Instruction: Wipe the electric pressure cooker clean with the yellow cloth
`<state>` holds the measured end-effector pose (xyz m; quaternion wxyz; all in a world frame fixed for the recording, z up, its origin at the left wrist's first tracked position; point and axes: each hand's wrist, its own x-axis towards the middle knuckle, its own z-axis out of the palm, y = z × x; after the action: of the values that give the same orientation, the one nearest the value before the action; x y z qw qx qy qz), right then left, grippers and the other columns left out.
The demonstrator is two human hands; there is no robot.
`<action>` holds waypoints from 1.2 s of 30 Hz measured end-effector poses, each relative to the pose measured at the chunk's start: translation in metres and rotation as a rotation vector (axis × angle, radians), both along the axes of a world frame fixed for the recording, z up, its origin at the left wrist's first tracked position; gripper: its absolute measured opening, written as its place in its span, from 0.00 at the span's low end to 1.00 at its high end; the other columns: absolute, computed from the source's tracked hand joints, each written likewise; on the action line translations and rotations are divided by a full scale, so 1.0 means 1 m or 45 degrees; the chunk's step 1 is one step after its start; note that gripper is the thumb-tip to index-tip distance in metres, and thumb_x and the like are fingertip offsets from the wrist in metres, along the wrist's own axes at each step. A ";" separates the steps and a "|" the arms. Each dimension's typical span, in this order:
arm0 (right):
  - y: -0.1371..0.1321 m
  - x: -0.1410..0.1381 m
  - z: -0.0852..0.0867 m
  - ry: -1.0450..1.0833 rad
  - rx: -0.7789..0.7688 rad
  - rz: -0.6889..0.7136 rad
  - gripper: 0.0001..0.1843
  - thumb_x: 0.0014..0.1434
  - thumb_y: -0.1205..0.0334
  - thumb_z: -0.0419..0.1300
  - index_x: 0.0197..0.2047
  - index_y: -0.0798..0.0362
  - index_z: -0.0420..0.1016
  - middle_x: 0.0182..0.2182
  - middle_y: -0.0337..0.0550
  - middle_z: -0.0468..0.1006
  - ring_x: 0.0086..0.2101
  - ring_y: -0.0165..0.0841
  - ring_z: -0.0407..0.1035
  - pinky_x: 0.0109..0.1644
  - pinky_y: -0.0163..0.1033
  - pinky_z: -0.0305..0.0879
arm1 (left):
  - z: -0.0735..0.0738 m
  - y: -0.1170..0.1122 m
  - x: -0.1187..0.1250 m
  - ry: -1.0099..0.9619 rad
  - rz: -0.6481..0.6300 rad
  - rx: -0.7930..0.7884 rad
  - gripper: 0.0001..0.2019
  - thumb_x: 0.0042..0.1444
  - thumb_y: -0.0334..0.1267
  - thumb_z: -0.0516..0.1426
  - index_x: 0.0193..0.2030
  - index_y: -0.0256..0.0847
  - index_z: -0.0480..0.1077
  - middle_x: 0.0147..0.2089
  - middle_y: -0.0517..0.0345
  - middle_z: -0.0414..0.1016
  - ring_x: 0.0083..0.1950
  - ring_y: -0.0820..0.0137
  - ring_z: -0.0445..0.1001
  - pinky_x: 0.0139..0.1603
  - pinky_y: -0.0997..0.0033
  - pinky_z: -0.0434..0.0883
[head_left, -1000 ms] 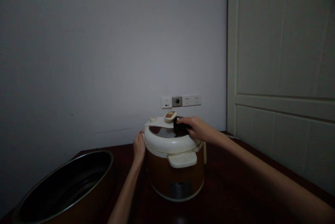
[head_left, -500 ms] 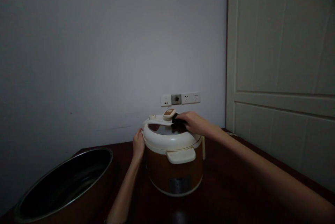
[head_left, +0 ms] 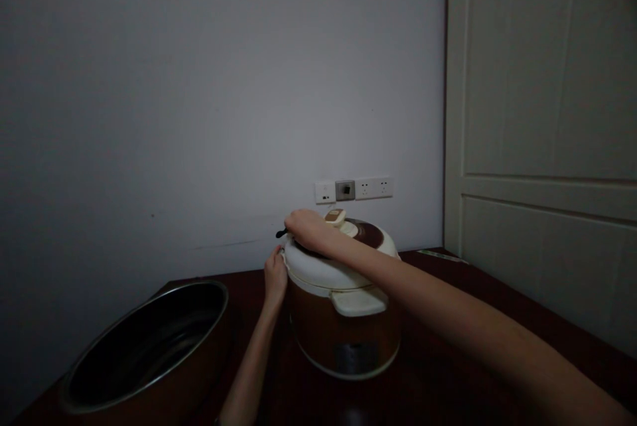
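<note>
An electric pressure cooker (head_left: pixel 343 326) with a brown body, a white lid (head_left: pixel 323 270) and a white side handle (head_left: pixel 359 301) stands upright on the dark red tabletop. My left hand (head_left: pixel 276 273) grips its left side near the rim. Over the lid's left part, my right hand (head_left: pixel 308 230) is closed, palm down. A narrow black piece (head_left: pixel 281 233) sticks out from under its fingers; the rest of it is hidden, so its kind is unclear. Behind the hand show the lid's cream and brown knob (head_left: pixel 335 215) and a dark glossy panel (head_left: pixel 369 235).
A large dark-lined pot (head_left: pixel 149 340), without a lid, sits at the left. Wall sockets (head_left: pixel 373 188) are behind the cooker. A thin patterned strip (head_left: pixel 442 255) lies at the tabletop's back right, beside a pale panelled door (head_left: pixel 547 253).
My right hand has moved left across the lid with the black piece, from right of the knob to left of it. My left hand keeps its hold. The view has shifted slightly.
</note>
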<state>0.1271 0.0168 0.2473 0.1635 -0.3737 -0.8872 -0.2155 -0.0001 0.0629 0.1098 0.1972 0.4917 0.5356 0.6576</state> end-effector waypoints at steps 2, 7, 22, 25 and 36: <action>0.006 -0.002 -0.005 -0.020 0.010 -0.005 0.15 0.57 0.76 0.50 0.41 0.60 0.77 0.37 0.57 0.79 0.38 0.39 0.73 0.38 0.38 0.63 | -0.001 0.000 -0.001 -0.005 -0.016 0.013 0.21 0.52 0.30 0.45 0.48 0.30 0.72 0.53 0.44 0.73 0.57 0.61 0.68 0.58 0.64 0.62; -0.011 0.029 -0.023 0.055 0.006 -0.021 0.15 0.55 0.77 0.51 0.40 0.61 0.76 0.37 0.57 0.78 0.38 0.38 0.73 0.40 0.37 0.63 | -0.003 0.004 -0.002 -0.023 -0.049 0.036 0.19 0.51 0.31 0.46 0.45 0.34 0.73 0.50 0.50 0.75 0.55 0.63 0.70 0.57 0.65 0.63; 0.046 0.152 -0.017 1.250 -0.098 -0.139 0.15 0.52 0.67 0.58 0.44 0.57 0.78 0.39 0.47 0.80 0.39 0.38 0.74 0.43 0.40 0.68 | 0.099 -0.025 0.034 0.355 -0.421 0.375 0.24 0.46 0.31 0.50 0.52 0.37 0.69 0.61 0.52 0.66 0.63 0.64 0.61 0.64 0.63 0.55; 0.071 0.138 -0.020 1.259 -0.291 -0.121 0.16 0.50 0.69 0.60 0.44 0.58 0.78 0.40 0.46 0.80 0.39 0.37 0.74 0.45 0.39 0.68 | 0.127 0.006 0.070 0.151 -0.591 0.043 0.17 0.50 0.35 0.48 0.44 0.35 0.72 0.56 0.49 0.70 0.58 0.63 0.66 0.58 0.64 0.62; 0.041 0.121 -0.027 0.886 -0.047 -0.023 0.21 0.49 0.77 0.54 0.46 0.55 0.77 0.42 0.49 0.79 0.43 0.37 0.73 0.48 0.39 0.65 | 0.122 0.043 0.106 0.079 -0.759 -0.194 0.17 0.58 0.41 0.43 0.36 0.34 0.70 0.29 0.53 0.75 0.33 0.69 0.73 0.40 0.70 0.68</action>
<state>0.2477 0.0579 0.2206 0.4474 -0.4356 -0.7787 -0.0606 0.1055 0.1056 0.2315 0.4013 0.6307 0.4214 0.5134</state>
